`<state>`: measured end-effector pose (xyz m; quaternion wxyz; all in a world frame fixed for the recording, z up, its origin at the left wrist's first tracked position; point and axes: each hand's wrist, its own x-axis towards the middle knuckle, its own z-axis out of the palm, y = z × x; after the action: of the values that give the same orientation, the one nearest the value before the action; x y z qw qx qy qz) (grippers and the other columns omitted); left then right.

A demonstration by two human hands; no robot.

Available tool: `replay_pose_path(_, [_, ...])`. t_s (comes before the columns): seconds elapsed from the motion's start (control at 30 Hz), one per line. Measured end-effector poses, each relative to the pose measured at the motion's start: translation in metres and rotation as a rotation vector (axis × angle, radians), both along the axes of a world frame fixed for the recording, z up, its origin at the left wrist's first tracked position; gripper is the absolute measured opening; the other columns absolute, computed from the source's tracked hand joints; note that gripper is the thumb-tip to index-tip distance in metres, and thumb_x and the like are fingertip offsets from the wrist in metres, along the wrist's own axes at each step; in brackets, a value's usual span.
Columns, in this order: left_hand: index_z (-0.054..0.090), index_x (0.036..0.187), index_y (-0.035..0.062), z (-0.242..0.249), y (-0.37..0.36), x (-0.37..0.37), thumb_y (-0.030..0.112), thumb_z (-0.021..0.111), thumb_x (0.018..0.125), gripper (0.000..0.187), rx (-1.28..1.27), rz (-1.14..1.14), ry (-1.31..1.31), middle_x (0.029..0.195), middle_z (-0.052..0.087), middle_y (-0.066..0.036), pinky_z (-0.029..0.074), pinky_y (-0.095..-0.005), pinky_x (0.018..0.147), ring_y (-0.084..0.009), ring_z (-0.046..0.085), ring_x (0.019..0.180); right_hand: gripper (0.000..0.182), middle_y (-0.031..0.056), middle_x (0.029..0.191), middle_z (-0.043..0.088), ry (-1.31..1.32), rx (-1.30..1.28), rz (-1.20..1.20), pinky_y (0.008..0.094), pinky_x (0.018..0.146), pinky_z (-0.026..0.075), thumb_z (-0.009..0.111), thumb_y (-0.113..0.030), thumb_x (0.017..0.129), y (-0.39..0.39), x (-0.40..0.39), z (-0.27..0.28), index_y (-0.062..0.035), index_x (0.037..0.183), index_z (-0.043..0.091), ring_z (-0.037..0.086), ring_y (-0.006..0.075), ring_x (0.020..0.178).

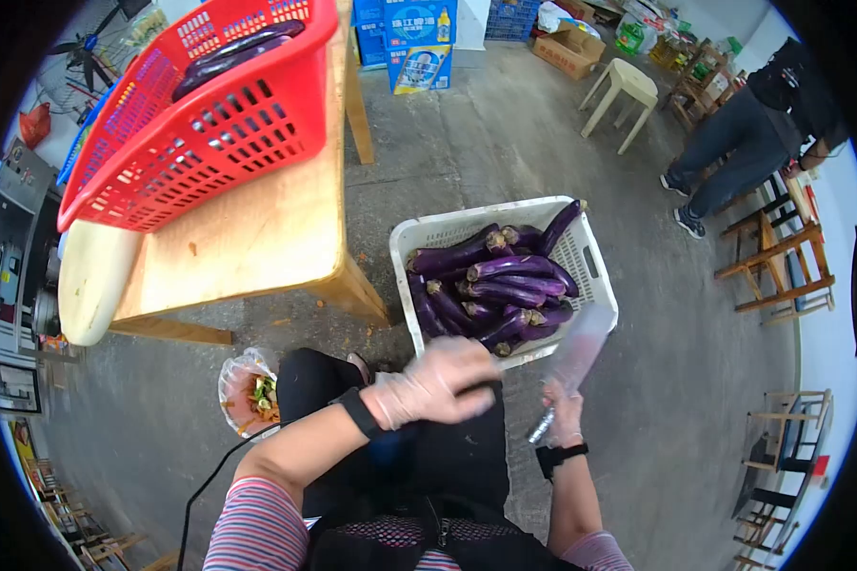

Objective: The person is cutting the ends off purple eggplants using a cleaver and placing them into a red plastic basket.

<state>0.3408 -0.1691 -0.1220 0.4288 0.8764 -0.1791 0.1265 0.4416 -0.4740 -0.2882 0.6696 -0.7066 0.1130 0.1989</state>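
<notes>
My right hand (566, 417), in a clear plastic glove, is closed round the metal handle of a cleaver (581, 350). The broad blade points up and away, beside the near right corner of a white plastic crate (597, 268). Inside the crate lie several purple eggplants (514, 268), heaped with their stems turned different ways. Over my lap, just short of the crate's near edge, is my gloved left hand (438, 383). It is somewhat blurred, its thumb and fingers are apart, and I see nothing held in it.
On the left, a wooden table (286, 233) bears a red basket (229, 143) with eggplants in it and a long pale gourd (95, 276). A lined waste bin (243, 404) with scraps stands by my leg. Farther off are a stool (628, 81) and a person (747, 138).
</notes>
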Motion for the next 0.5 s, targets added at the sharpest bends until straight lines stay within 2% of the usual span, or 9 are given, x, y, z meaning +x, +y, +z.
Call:
replay_pose_path(0.07, [0.062,0.114,0.0142,-0.013,-0.025,0.007,0.028,0.073,0.075,0.043,0.15,-0.317,-0.067,0.108,0.058,-0.01,0.046,-0.0391,0.086,-0.0281,0.055,0.105,0.018,0.002,0.08,0.065,-0.012,-0.085,-0.068,0.0222,0.054,0.042,0.068,-0.02,0.091,-0.014,0.007,0.023,-0.0019,0.093,0.065,0.056,0.0084,0.066])
replay_pose_path(0.17, [0.062,0.083,0.0104,-0.067,-0.044,0.013,0.021,0.066,0.073,0.015,0.433,-0.482,-0.011,0.091,0.06,-0.006,0.046,-0.0402,0.075,-0.0253,0.059,0.091,0.019,0.002,0.082,0.065,-0.053,-0.146,-0.144,0.0224,0.055,0.043,0.066,-0.02,0.093,-0.025,0.01,0.046,-0.0015,0.098,0.065,0.058,0.0084,0.068])
replay_pose_path(0.23, [0.061,0.063,0.0127,-0.067,-0.023,0.038,0.016,0.062,0.067,0.005,0.464,-0.099,-0.004,0.069,0.059,-0.005,0.048,-0.0418,0.065,-0.027,0.062,0.073,0.02,0.0022,0.084,0.066,-0.085,-0.149,-0.169,0.0227,0.056,0.044,0.065,-0.02,0.093,-0.034,0.002,0.049,-0.0012,0.1,0.065,0.059,0.0086,0.07])
replay_pose_path(0.27, [0.06,0.059,0.0114,-0.08,-0.011,0.054,0.014,0.062,0.067,0.008,0.32,0.189,-0.118,0.058,0.054,-0.007,0.048,-0.0432,0.058,-0.0307,0.057,0.056,0.021,0.0027,0.085,0.066,-0.083,-0.123,-0.156,0.0229,0.057,0.045,0.064,-0.02,0.094,-0.037,-0.004,0.049,-0.0005,0.103,0.065,0.06,0.0094,0.072])
replay_pose_path(0.3, [0.063,0.067,0.009,-0.096,0.002,0.062,0.013,0.062,0.068,0.005,0.314,0.389,0.032,0.069,0.058,-0.011,0.049,-0.0447,0.065,-0.0335,0.06,0.069,0.023,0.0031,0.087,0.066,-0.082,-0.098,-0.138,0.0231,0.058,0.046,0.064,-0.02,0.094,-0.036,-0.009,0.049,0.0001,0.105,0.065,0.061,0.0101,0.074])
replay_pose_path(0.37, [0.063,0.097,0.0056,-0.122,0.02,0.056,0.017,0.065,0.074,0.025,0.32,0.66,0.374,0.089,0.06,-0.016,0.048,-0.0473,0.082,-0.0361,0.059,0.096,0.023,0.0045,0.088,0.067,0.007,-0.096,-0.174,0.0245,0.062,0.047,0.065,-0.02,0.093,-0.017,-0.011,0.043,0.0012,0.101,0.066,0.062,0.0114,0.076])
replay_pose_path(0.43, [0.06,0.107,0.0039,-0.15,0.017,0.031,0.015,0.066,0.077,0.032,0.421,0.778,0.645,0.088,0.062,-0.017,0.05,-0.0432,0.079,-0.0345,0.061,0.088,0.024,0.0037,0.086,0.067,0.077,-0.091,-0.086,0.0259,0.064,0.047,0.068,-0.022,0.09,-0.003,-0.005,0.009,0.0011,0.099,0.067,0.061,0.0107,0.075])
replay_pose_path(0.47, [0.058,0.111,0.002,-0.223,0.023,0.014,0.016,0.065,0.08,0.034,0.001,0.765,0.853,0.087,0.062,-0.015,0.05,-0.0422,0.076,-0.0326,0.062,0.085,0.025,0.0033,0.084,0.067,0.125,-0.072,-0.054,0.027,0.065,0.047,0.069,-0.022,0.089,0.004,-0.003,-0.016,0.0008,0.099,0.067,0.06,0.0109,0.074])
replay_pose_path(0.5, [0.056,0.115,0.0002,-0.235,0.028,0.009,0.018,0.064,0.083,0.036,-0.395,0.819,1.038,0.086,0.061,-0.014,0.051,-0.0413,0.073,-0.0306,0.062,0.082,0.026,0.0029,0.083,0.066,0.171,-0.052,-0.019,0.028,0.067,0.046,0.07,-0.023,0.088,0.016,-0.001,-0.034,0.0006,0.098,0.068,0.059,0.011,0.074])
